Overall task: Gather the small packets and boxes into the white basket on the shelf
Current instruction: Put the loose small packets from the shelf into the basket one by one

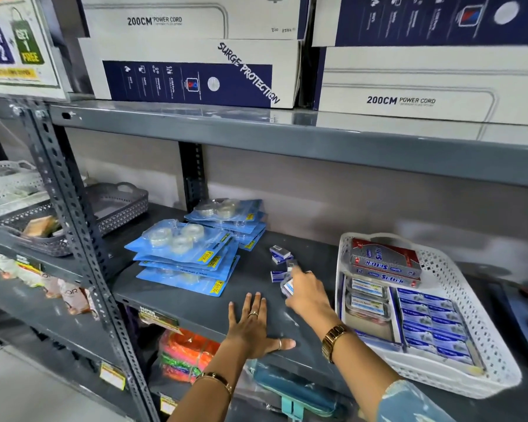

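Observation:
A white perforated basket (457, 263) sits on the dark grey shelf at the right, holding red-and-blue boxes, clear cases and rows of small blue boxes. Left of it lie several loose small blue-and-white boxes (279, 254) on the shelf. My right hand (305, 292) reaches among them, its fingers closed around one or two small boxes (287, 287). Resting flat, palm down, near the shelf's front edge is my left hand (252, 324), fingers spread and holding nothing.
Two stacks of blue tape blister packs (186, 254) lie left of the loose boxes. A grey basket (119, 205) stands at the back left. Large power-cord cartons (195, 71) fill the shelf above. A slotted upright post (73, 233) stands at the left.

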A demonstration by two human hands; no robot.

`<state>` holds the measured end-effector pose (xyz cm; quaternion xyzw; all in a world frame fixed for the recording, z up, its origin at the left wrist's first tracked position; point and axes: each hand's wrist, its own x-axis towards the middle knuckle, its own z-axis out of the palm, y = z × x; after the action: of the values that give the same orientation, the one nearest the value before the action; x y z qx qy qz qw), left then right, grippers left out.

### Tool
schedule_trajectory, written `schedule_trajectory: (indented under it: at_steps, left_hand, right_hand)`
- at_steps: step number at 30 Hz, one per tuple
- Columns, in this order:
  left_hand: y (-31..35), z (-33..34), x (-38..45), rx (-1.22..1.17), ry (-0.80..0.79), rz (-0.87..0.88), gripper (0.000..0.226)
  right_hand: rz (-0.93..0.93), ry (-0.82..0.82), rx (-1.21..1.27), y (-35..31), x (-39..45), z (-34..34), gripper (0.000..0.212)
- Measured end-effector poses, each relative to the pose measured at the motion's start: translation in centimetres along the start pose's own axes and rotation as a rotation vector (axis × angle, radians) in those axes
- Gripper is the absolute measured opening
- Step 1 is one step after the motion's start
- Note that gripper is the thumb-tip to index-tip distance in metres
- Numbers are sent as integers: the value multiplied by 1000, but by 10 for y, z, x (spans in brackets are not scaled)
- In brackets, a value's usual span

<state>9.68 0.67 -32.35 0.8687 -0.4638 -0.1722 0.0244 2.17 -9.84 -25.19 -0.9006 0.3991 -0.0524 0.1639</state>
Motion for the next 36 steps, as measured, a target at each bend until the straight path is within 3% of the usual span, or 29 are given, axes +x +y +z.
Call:
schedule_trajectory:
  at_steps: [8,13,18,22,26,36]
  left_hand:
    - [24,-17,-9,-76,-61,51,96]
    - [51,-14,-18,4,5,88,79]
    - [72,9,-24,16,30,68,64]
    - [79,15,-24,11,29,63,68]
    - [83,23,-24,30,6,56,67]
    - [81,24,-19,37,-50,41,67]
  right_hand:
    - [-98,244,-20,25,-24,-45,66]
    - [-63,149,-98,59,-40,-65,68]
    - [-22,116,-97,90,-59,-69,55]
    - [13,55,-42,108,-65,-68,60]
    - [-3,-42,-22,119,-63,-61,48]
    - [-34,-123,46,133,-47,-47,61]
